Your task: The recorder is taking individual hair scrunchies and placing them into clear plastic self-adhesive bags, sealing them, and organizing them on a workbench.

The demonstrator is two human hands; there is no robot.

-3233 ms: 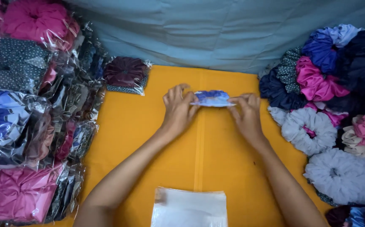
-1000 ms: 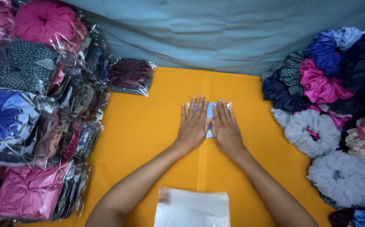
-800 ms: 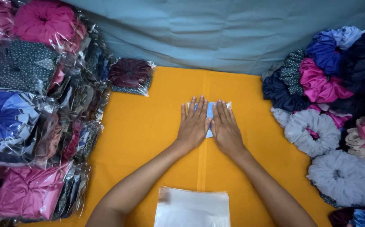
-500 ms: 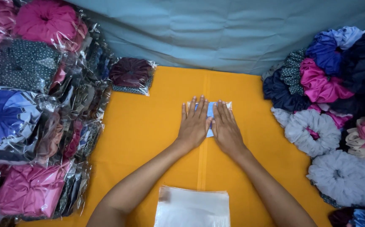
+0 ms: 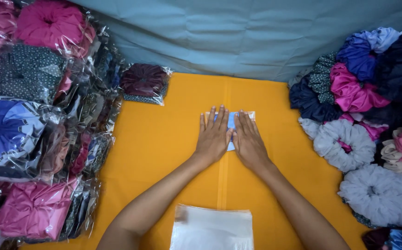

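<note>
My left hand point(image 5: 214, 137) and my right hand point(image 5: 248, 139) lie flat, palms down and side by side, on a small clear packet holding a blue fabric scrunchie point(image 5: 231, 121) on the orange cloth point(image 5: 164, 139). The fingers are spread and pressing on the packet; most of it is hidden under the hands. Only a strip of blue shows between them and at the top edge.
A stack of clear plastic bags point(image 5: 212, 228) lies at the near edge. Bagged scrunchies point(image 5: 29, 115) are piled along the left, and one dark red bagged scrunchie point(image 5: 144, 83) sits at the back. Loose scrunchies point(image 5: 367, 115) are heaped on the right. A grey-blue cloth point(image 5: 238, 32) hangs behind.
Three seconds ago both hands held the blue packet stretched between them above the cloth. They have since brought it down and pressed flat on it; over the last second nothing has moved.
</note>
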